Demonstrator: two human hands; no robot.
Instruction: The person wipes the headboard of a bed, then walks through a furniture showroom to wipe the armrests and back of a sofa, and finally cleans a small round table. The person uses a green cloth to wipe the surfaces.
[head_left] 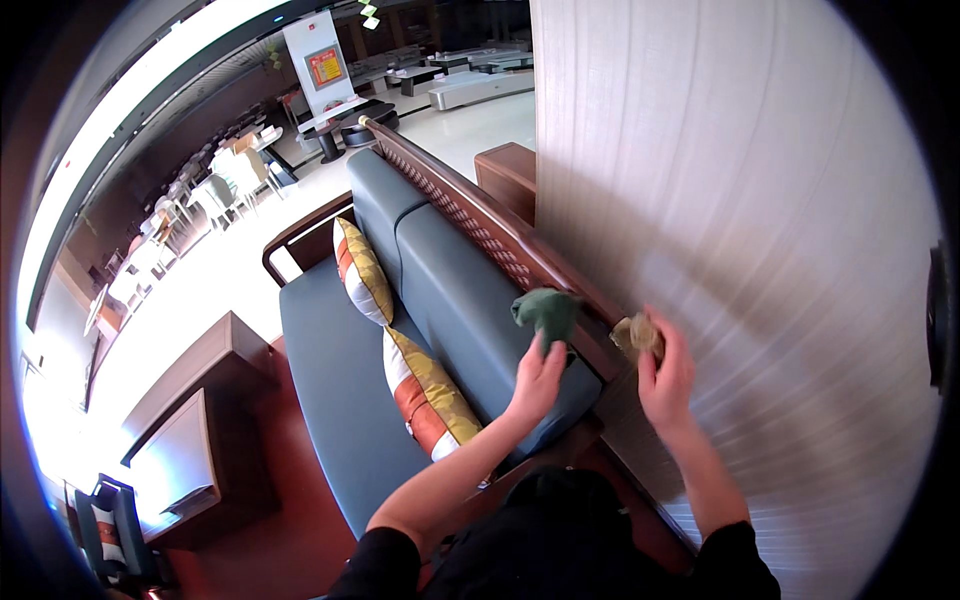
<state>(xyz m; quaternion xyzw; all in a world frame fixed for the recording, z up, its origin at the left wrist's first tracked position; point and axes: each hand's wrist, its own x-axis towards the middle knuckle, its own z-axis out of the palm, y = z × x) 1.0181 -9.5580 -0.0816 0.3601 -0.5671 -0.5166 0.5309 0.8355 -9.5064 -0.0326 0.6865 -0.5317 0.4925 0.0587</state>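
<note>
My left hand (541, 375) is closed on a bunched dark green cloth (546, 309), held over the near end of the sofa's wooden back rail (440, 184). My right hand (668, 375) is to the right of it, its fingers curled round a rounded, gold-tan piece (632, 336). This piece is at the near end of the rail, close to the pale wall; whether it is fixed to the rail I cannot tell. Part of it is hidden behind my fingers. Below the rail runs the sofa's blue-grey backrest (463, 278).
Two patterned cushions (362, 270) lean on the blue-grey sofa seat (335, 370). A pale ribbed wall (740, 180) rises close on my right. At the left stands a dark wooden table (210, 400) on red flooring. Chairs (215, 195) and tables fill the far hall.
</note>
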